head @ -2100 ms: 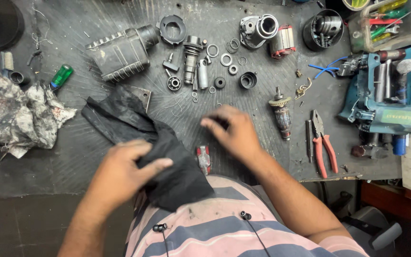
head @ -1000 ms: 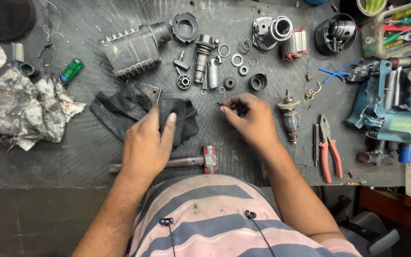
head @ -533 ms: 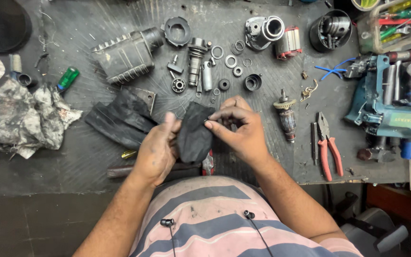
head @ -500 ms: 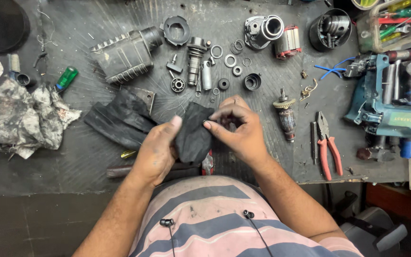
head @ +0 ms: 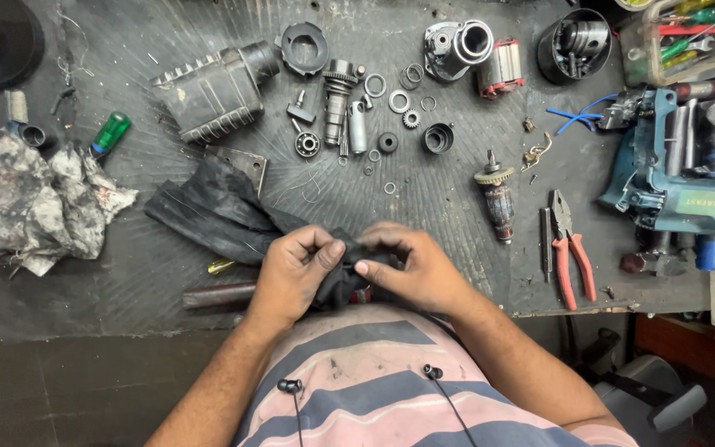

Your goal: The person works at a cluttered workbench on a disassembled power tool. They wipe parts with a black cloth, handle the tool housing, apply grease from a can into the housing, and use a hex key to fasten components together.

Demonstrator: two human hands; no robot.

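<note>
A black cloth [head: 217, 211] lies across the dark workbench [head: 126, 273] and its near end is bunched up between both hands. My left hand [head: 291, 273] grips the bunched cloth from the left, fingers curled over it. Pressed against it from the right, my right hand [head: 411, 265] closes on the same bundle; whatever is wrapped inside is hidden. Both hands sit at the bench's front edge, just above my striped shirt. A dark metal shaft [head: 221, 295] lies left of my left wrist.
Dismantled power-tool parts fill the far bench: black housing [head: 213, 91], gear shaft [head: 338, 99], washers and rings [head: 391, 103], armature [head: 498, 199], motor parts [head: 457, 45]. Red pliers [head: 571, 257] and a teal tool [head: 680, 157] are at right; a dirty rag [head: 35, 199] at left.
The hands have come closer to my body and bunched the cloth's end tightly between them; earlier the left hand lay flat on the cloth while the right picked something off the bench.
</note>
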